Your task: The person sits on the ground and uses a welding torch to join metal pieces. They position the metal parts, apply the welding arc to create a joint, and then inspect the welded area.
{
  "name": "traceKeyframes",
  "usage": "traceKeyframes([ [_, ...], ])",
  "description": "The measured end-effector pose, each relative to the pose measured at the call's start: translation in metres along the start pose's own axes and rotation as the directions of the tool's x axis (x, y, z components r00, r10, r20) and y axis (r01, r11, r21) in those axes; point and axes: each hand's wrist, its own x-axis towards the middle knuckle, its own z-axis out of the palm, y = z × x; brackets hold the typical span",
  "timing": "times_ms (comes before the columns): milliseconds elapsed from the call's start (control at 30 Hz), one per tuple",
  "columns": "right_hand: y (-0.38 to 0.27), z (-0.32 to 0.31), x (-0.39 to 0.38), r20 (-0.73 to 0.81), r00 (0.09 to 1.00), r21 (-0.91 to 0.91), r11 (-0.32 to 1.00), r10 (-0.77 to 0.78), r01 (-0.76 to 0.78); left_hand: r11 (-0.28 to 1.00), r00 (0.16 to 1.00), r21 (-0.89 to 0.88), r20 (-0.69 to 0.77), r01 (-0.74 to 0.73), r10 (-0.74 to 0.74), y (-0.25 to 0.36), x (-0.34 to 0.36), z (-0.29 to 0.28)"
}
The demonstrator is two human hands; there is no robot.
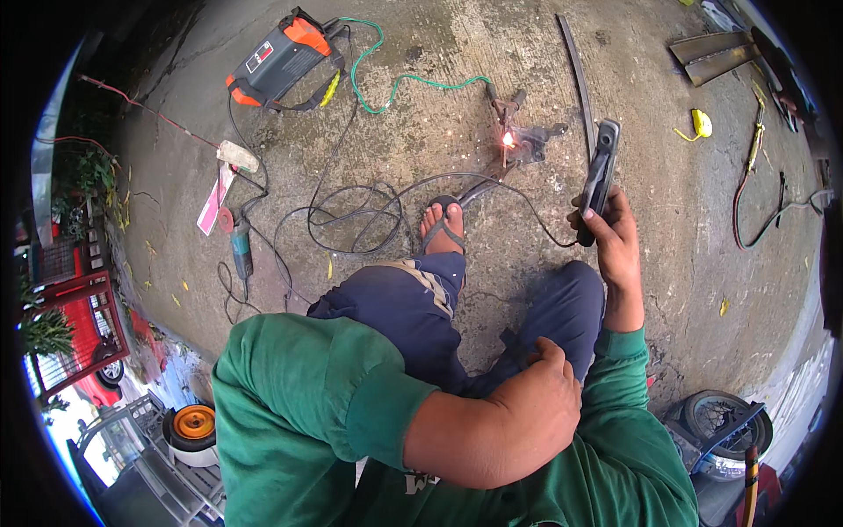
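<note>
"Which step is in hand?"

"From my remote station I judge it to be welding: a bright point glows on a small metal workpiece (530,145), which lies on the concrete just beyond the sandalled foot (443,227)."

"And the hands?"

"My right hand (615,227) has its fingers closed around a black tool (600,176), a cable trailing from its lower end. My left hand (551,382) crosses the body, fingers curled; whether it grips anything I cannot tell."

"The next move?"

"In my judgement it calls for a steady right hand; I cannot tell whether a rod joins tool and workpiece."

"Surroundings?"

"A welding machine (283,63) with green cable (439,85); a flat bar (573,70); an angle grinder (241,250), left. The foot near the glow and the looped black cable (351,253) beside it obstruct."
</note>
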Motion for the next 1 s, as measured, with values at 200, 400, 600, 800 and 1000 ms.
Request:
traceKeyframes([
  [200,0.019,-0.064,-0.053,-0.111,0.993,0.193,0.981,0.043,-0.021,0.999,0.982,-0.048,0.188,-0.014,0.023,-0.005,0.034,0.006],
  [400,0.052,-0.115,-0.079,-0.039,0.998,0.438,0.899,0.043,-0.022,0.992,0.938,-0.025,0.329,0.123,-0.108,-0.011,0.066,0.002],
  [600,-0.003,-0.101,-0.099,-0.122,0.977,0.413,0.886,-0.175,0.21,0.93,0.94,-0.25,-0.141,0.269,-0.31,-0.07,-0.011,-0.03],
  [800,-0.002,-0.121,-0.092,-0.147,0.988,0.442,0.89,-0.053,0.114,0.636,0.126,-0.728,-0.627,0.256,-0.769,-0.065,-0.144,0.012],
  [1000,0.043,-0.128,-0.086,0.03,1.0,0.611,0.791,0.006,-0.023,0.422,-0.216,-0.89,-0.452,0.172,-0.865,-0.028,-0.265,0.149],
])
